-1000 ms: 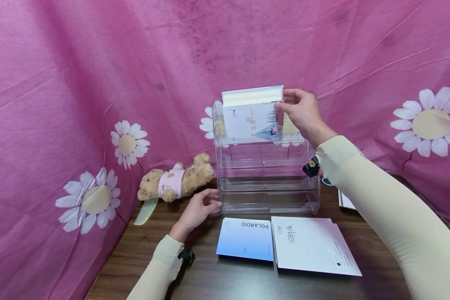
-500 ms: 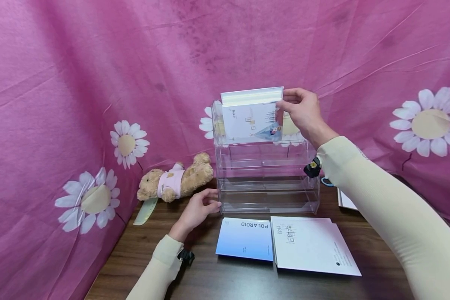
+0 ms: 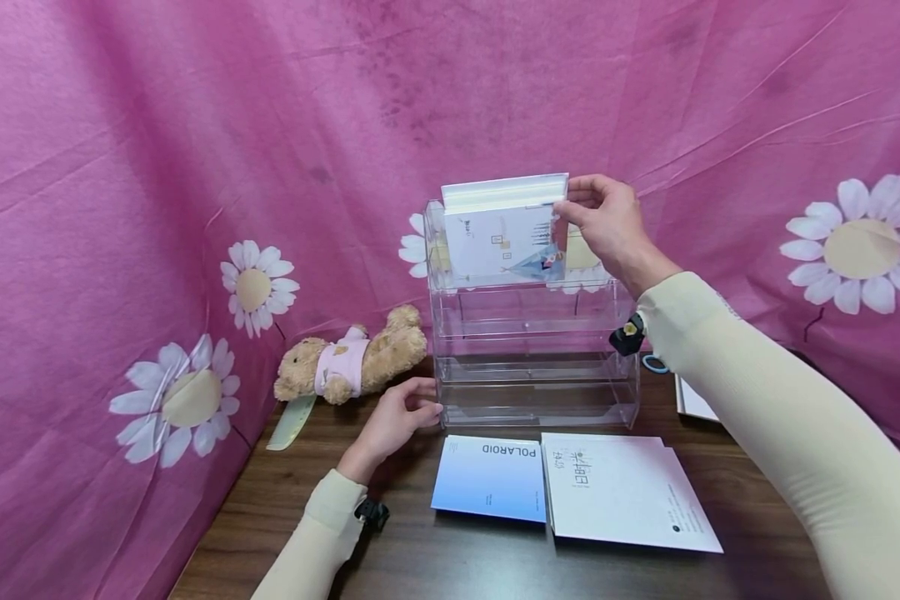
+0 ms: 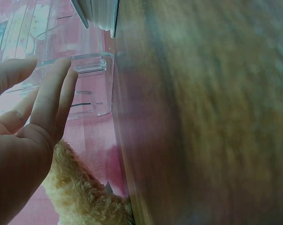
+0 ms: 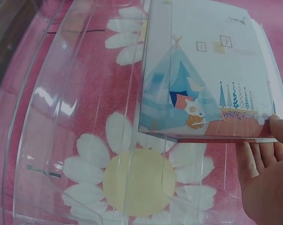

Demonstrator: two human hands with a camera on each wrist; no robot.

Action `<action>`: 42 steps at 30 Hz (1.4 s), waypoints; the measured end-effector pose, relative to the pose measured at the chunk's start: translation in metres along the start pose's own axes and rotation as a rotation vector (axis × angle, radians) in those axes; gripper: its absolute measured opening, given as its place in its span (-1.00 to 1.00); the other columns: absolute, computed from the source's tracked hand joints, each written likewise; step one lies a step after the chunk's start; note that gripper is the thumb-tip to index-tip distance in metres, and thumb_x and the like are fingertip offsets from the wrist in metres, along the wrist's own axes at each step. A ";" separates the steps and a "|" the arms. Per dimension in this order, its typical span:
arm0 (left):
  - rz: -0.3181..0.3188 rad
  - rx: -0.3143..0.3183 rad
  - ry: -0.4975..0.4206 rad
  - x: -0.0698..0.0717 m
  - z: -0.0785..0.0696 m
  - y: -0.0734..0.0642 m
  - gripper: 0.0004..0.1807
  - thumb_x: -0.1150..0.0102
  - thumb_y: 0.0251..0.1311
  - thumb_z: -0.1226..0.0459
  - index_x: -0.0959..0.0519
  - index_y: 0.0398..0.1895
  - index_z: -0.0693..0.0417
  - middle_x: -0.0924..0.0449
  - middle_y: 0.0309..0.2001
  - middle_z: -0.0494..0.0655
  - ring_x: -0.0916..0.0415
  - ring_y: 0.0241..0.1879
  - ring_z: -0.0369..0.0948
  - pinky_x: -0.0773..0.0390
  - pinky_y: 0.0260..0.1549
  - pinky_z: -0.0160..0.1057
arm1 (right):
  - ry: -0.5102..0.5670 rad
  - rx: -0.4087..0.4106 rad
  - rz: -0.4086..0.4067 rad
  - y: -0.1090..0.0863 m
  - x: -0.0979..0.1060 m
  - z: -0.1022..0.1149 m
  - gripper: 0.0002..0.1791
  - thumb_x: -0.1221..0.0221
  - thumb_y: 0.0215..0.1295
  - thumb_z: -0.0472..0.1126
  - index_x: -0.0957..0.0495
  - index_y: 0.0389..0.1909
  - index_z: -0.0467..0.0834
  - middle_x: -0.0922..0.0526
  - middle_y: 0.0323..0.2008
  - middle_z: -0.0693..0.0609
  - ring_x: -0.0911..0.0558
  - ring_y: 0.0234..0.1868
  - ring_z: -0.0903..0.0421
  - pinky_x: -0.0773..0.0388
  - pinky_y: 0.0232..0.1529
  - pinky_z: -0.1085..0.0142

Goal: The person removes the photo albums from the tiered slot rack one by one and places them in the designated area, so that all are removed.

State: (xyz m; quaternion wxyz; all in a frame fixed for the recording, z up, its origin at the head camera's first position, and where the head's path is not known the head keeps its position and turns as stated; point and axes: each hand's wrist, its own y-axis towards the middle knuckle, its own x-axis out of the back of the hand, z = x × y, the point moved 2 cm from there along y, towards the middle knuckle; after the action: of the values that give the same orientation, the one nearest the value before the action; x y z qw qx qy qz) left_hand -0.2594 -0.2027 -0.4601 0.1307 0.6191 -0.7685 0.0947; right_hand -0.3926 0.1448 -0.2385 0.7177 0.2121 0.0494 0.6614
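Note:
In the head view my right hand (image 3: 607,225) pinches the right edge of a white photo album (image 3: 495,246), thumb on the front cover and fingers behind. The album stands in the top tier of a clear, stepped display rack (image 3: 532,367), leaning slightly back. Its cover, with a blue tent (image 5: 179,98) and a small animal, shows in the right wrist view. My left hand (image 3: 393,421) is at the rack's lower left side, its fingertips against the clear wall. Those fingers (image 4: 49,98) look fairly straight in the left wrist view.
A blue album marked POLAROID (image 3: 487,479) and white albums (image 3: 622,492) lie on the wooden table (image 3: 390,567) before the rack. A teddy bear (image 3: 345,367) lies left, over a pale green ruler (image 3: 292,423). Behind the right arm are blue scissor handles (image 3: 654,363) and a white item (image 3: 692,400).
Hardly anything differs. The album's top has sunk very slightly in the top tier, with my right hand still holding it. My left hand has stayed at the rack's side.

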 end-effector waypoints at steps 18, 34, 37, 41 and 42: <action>-0.017 0.000 0.001 0.000 0.000 0.001 -0.50 -0.31 0.52 0.48 -0.53 0.47 0.35 -0.67 0.28 0.39 -0.78 0.06 -0.06 -0.92 0.08 -0.16 | 0.056 0.020 -0.001 0.000 0.006 0.005 -0.70 -0.39 0.53 -0.34 -0.65 0.20 -0.22 -0.67 -0.22 0.33 -0.62 -0.06 0.32 -0.62 -0.01 0.58; -0.022 0.001 -0.006 -0.001 0.001 0.000 -0.52 -0.31 0.52 0.49 -0.55 0.45 0.34 -0.68 0.26 0.37 -0.79 0.05 -0.07 -0.92 0.06 -0.18 | 0.133 0.030 -0.004 -0.001 0.012 0.010 -0.75 -0.38 0.51 -0.41 -0.66 0.11 -0.15 -0.69 -0.23 0.32 -0.64 -0.06 0.33 -0.68 -0.02 0.66; -0.018 -0.001 -0.009 -0.001 0.002 0.000 -0.51 -0.31 0.52 0.48 -0.54 0.46 0.35 -0.67 0.26 0.37 -0.79 0.06 -0.06 -0.92 0.07 -0.18 | 0.157 0.041 0.004 -0.001 0.013 0.011 -0.75 -0.39 0.49 -0.43 -0.66 0.08 -0.14 -0.71 -0.24 0.32 -0.65 -0.08 0.33 -0.69 -0.02 0.66; -0.011 -0.009 -0.004 -0.001 0.002 0.000 -0.51 -0.31 0.53 0.47 -0.53 0.46 0.37 -0.66 0.27 0.39 -0.78 0.08 -0.03 -0.92 0.09 -0.16 | 0.182 0.051 0.014 -0.002 0.015 0.011 -0.74 -0.38 0.48 -0.45 -0.66 0.07 -0.14 -0.72 -0.23 0.30 -0.66 -0.08 0.32 -0.71 -0.02 0.67; -0.010 -0.012 -0.002 -0.001 0.002 -0.001 -0.51 -0.31 0.53 0.47 -0.53 0.46 0.37 -0.66 0.27 0.40 -0.78 0.08 -0.03 -0.92 0.09 -0.16 | 0.184 0.050 0.015 -0.002 0.016 0.011 -0.74 -0.38 0.48 -0.45 -0.66 0.07 -0.15 -0.72 -0.23 0.29 -0.66 -0.08 0.32 -0.71 -0.02 0.67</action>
State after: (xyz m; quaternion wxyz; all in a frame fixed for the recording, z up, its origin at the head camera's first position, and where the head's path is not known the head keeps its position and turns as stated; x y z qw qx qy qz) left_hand -0.2589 -0.2027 -0.4619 0.1341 0.6222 -0.7661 0.0890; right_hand -0.3852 0.1577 -0.2254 0.6996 0.1688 0.1301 0.6820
